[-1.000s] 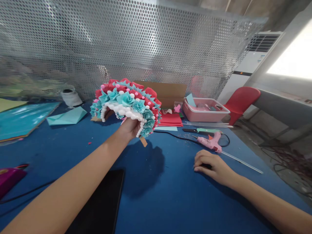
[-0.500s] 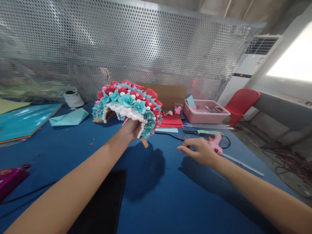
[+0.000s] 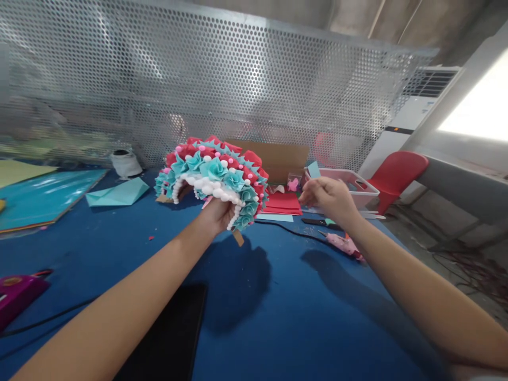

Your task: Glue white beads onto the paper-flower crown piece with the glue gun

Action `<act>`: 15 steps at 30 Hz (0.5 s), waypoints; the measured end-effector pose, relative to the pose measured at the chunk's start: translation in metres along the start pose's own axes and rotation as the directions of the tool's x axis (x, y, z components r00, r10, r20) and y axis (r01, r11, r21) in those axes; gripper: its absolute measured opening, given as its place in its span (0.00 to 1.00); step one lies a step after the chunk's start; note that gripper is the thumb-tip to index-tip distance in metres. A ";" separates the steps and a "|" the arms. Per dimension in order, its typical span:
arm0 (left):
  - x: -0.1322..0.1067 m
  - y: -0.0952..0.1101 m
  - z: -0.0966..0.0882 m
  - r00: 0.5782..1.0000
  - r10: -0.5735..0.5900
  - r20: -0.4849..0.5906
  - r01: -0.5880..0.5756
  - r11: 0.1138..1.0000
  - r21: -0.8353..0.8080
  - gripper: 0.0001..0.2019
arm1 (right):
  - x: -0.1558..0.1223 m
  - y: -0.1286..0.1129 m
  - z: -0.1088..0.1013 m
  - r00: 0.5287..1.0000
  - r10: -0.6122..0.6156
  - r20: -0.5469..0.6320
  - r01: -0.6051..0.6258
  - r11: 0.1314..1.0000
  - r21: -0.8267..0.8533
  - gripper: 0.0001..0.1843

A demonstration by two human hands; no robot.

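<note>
My left hand (image 3: 219, 214) grips a headdress from inside its arch and holds it above the table. The headdress (image 3: 214, 172) carries teal and red paper flowers, pink and white balls, and a white pompom edging; strips of brown cardboard poke out at its lower ends. My fingers are partly hidden by it. To the right, my right hand (image 3: 327, 198) hovers with loosely bent fingers, nothing visible in them. It is in front of the pink basket (image 3: 367, 197) and beside the red paper (image 3: 283, 203). Below it lies a pink glue gun (image 3: 344, 244).
A cutter (image 3: 317, 222) and a black cord lie near the glue gun. Folded teal paper (image 3: 118, 192), a white roll (image 3: 126, 164) and teal sheets (image 3: 51, 196) are at left. A black mat (image 3: 166, 333) and a purple device (image 3: 19, 296) lie nearer. Perforated metal (image 3: 222, 74) stands behind.
My right hand has risen and moved forward, away from the glue gun to before the basket. The left hand still holds the headdress; the view has shifted slightly.
</note>
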State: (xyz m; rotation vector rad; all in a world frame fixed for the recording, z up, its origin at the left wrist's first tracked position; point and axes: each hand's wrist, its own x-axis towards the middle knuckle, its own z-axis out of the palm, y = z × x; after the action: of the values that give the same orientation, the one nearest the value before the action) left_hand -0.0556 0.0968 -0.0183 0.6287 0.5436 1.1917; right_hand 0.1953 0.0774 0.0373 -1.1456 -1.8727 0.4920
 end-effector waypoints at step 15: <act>-0.009 -0.027 0.017 0.961 0.272 0.051 -0.273 0.962 0.000 0.15 | 0.054 0.070 -0.098 0.907 -0.235 -0.348 -0.042 0.774 -0.632 0.12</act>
State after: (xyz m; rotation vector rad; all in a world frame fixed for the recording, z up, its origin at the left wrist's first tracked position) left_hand -0.0285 0.0787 -0.0244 0.7558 0.4273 1.4288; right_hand 0.3016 0.1487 0.0681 -1.4263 -1.7355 -0.4697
